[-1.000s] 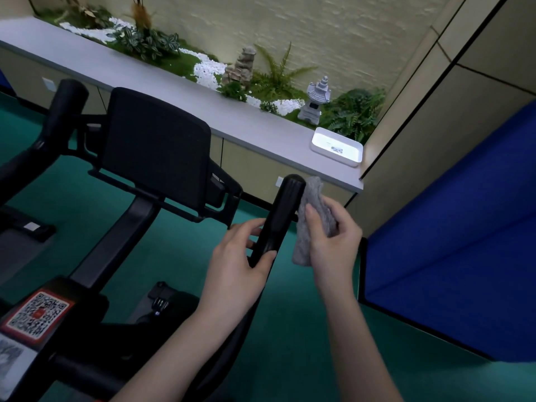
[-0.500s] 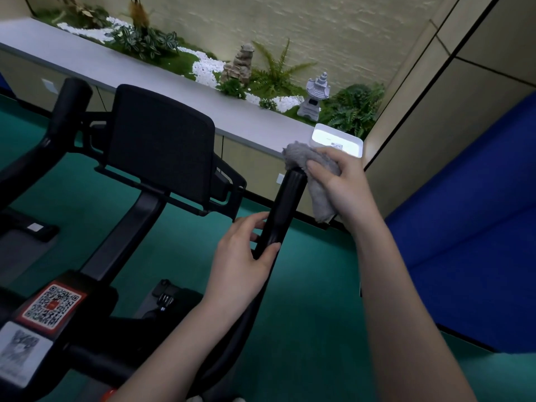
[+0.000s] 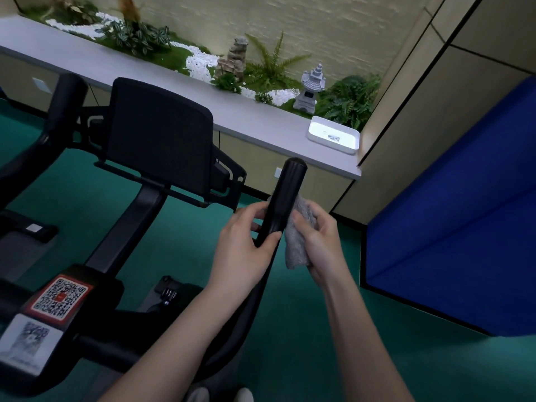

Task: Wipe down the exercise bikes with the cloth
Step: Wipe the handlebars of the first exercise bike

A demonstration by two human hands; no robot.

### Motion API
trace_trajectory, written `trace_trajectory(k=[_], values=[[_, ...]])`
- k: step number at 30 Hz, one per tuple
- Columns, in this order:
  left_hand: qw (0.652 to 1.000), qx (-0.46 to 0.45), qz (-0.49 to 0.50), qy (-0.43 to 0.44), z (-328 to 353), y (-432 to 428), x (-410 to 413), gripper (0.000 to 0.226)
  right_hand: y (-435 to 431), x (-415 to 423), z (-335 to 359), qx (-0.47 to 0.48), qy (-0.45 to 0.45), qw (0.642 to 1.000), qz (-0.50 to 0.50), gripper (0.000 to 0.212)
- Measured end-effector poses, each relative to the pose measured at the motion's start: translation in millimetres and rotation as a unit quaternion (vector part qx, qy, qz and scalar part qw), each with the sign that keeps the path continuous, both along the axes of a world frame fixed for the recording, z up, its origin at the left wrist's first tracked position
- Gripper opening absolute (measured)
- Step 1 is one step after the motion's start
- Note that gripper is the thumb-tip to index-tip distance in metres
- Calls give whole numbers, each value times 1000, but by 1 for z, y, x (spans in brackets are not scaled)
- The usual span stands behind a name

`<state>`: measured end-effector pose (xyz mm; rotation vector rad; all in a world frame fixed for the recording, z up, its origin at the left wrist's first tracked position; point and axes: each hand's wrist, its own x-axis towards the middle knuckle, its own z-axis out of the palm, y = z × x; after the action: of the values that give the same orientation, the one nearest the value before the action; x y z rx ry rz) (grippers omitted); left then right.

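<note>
While the left hand [image 3: 242, 245] gripped the up-slanting handlebar [image 3: 287, 192], the right hand [image 3: 322, 242] clutched the cloth [image 3: 295, 250] against its right side.

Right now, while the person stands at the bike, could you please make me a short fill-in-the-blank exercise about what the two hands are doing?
1. The right hand holds a grey ____ against the black handlebar.
2. The other hand, which grips the handlebar without any cloth, is the ____ one.
3. The red-bordered sticker on the bike frame shows a ____ code.
Missing words: cloth; left; QR.
</note>
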<state>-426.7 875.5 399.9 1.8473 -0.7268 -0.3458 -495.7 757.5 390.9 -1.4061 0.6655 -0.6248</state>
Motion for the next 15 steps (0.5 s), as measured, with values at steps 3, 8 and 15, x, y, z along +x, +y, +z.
trace_trajectory(k=[3,8,15], values=[[1000,2,0,0,0,0,1,43,5,-9,-4,-48,41,998,16,18],[999,22,-23,-11,4,3,3,47,10,-32,-1,-146,107,983,11,19],[992,68,-100,-38,7,24,0,57,38,-72,-8,-222,150,960,-79,24]])
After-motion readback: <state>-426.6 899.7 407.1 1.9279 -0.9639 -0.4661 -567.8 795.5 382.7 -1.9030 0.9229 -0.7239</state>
